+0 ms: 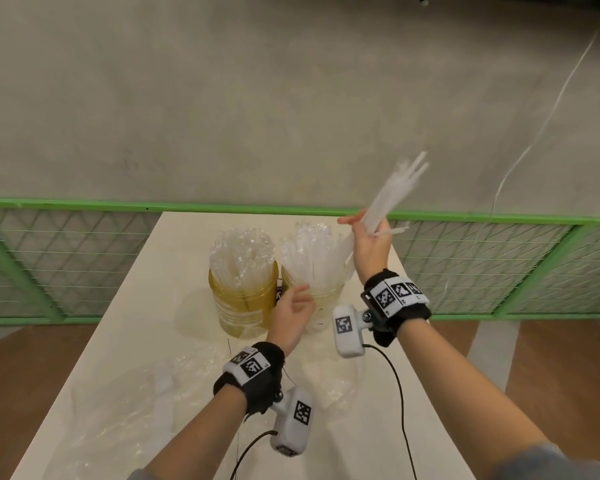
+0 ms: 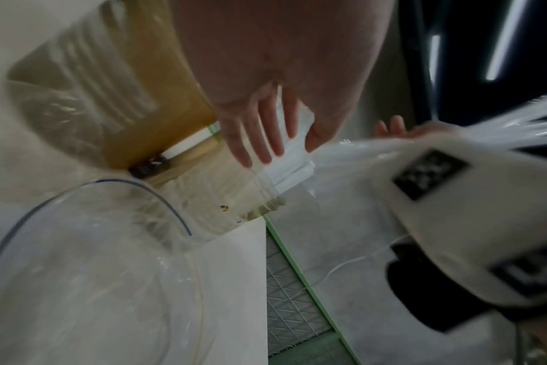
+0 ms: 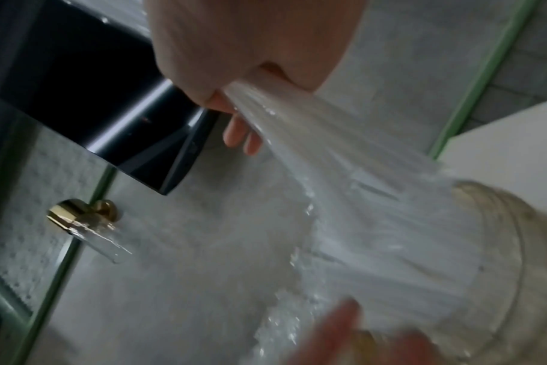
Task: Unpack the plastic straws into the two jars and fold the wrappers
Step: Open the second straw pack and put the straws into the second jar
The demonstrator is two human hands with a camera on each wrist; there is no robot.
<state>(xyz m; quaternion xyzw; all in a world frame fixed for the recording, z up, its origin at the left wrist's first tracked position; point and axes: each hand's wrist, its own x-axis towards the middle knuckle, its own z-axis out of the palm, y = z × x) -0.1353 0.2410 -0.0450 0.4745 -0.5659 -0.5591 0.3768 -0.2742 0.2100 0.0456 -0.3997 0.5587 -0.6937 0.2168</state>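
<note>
Straws (image 1: 394,192) in right grip (image 1: 369,244), left grip (image 1: 291,315) slack (gold knob (image 3: 78,213) only in right-wrist view).

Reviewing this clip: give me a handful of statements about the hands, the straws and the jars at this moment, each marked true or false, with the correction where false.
1. The right hand grips a bundle of straws raised above the table. True.
2. The left hand holds a bundle of straws too. False: it is open, fingers relaxed, in front of the jars, holding nothing.
3. Both jars already have straws standing in them. True: the left jar and the right jar are filled.
4. The jars lie on their sides. False: both stand upright, side by side.
5. Clear wrappers lie crumpled on the near part of the table. True.
</note>
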